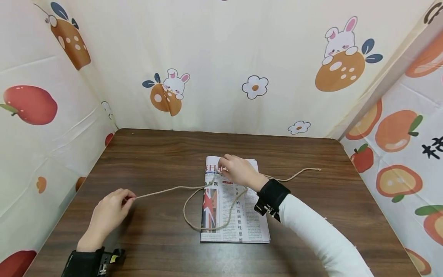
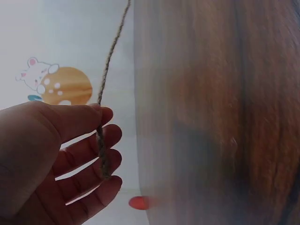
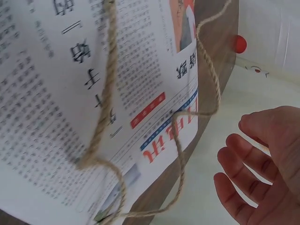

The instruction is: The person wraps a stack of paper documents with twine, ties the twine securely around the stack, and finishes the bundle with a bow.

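A length of tan twine (image 1: pixel 162 191) runs from my left hand (image 1: pixel 110 211) to a folded newspaper (image 1: pixel 252 215) and lies in a loop across it. Thumb and forefinger of the left hand pinch the twine near one end, with a short tail (image 2: pixel 102 157) hanging past them in the left wrist view. Above the top part of the newspaper is my right hand (image 1: pixel 239 170). Its fingers (image 3: pixel 243 154) are spread a little and hold nothing in the right wrist view, with the twine (image 3: pixel 213 79) beside them. The twine's other end (image 1: pixel 316 169) rests on the table to the right.
The newspaper lies on a brown wood-grain table (image 1: pixel 155 238). Light curtains with fruit and rabbit prints (image 1: pixel 207 46) enclose the table's back and both sides. Black straps with wrist cameras (image 1: pixel 273 198) sit on both wrists.
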Available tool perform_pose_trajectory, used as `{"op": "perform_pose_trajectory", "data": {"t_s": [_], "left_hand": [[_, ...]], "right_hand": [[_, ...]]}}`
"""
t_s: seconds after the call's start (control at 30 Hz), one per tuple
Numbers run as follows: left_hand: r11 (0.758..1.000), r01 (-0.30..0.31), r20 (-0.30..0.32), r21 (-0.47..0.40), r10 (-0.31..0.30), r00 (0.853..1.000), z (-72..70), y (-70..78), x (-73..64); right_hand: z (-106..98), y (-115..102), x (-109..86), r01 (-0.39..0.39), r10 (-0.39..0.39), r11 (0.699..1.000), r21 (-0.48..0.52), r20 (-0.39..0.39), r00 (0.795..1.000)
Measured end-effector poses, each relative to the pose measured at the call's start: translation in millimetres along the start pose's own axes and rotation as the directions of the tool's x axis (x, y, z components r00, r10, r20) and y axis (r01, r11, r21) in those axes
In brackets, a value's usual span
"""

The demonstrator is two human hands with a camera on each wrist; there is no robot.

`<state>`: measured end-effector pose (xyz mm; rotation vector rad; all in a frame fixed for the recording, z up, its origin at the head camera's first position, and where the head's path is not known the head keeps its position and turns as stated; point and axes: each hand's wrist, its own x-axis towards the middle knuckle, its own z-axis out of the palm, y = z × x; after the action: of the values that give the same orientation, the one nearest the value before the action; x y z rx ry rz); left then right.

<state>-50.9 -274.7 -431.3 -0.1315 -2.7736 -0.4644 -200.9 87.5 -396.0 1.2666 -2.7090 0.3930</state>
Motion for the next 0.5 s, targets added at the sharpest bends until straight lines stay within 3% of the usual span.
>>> {"op": "perform_pose_trajectory", "data": {"t_s": [0.2,0.37,0.5], "left_hand": [[0.999,0.031,0.08,0.008,-0.032,0.996,-2.0,4.2,1.9],[0.998,-0.049,0.0,0.025,0.049,0.999,-1.0,22.2,10.7],[0.988,-0.153,-0.058,0.025,0.154,0.986,3.8,48.2,23.0]], "right_hand": [[-4,12,-13.4,-0.021,0.021,1.0,-0.006,-0.003,1.0],[-9,22,-28.0,-0.023,0.022,0.999,-0.027,-0.025,0.999],[-12,29,-37.9,-0.031,0.03,0.999,-0.032,-0.042,0.999]]}}
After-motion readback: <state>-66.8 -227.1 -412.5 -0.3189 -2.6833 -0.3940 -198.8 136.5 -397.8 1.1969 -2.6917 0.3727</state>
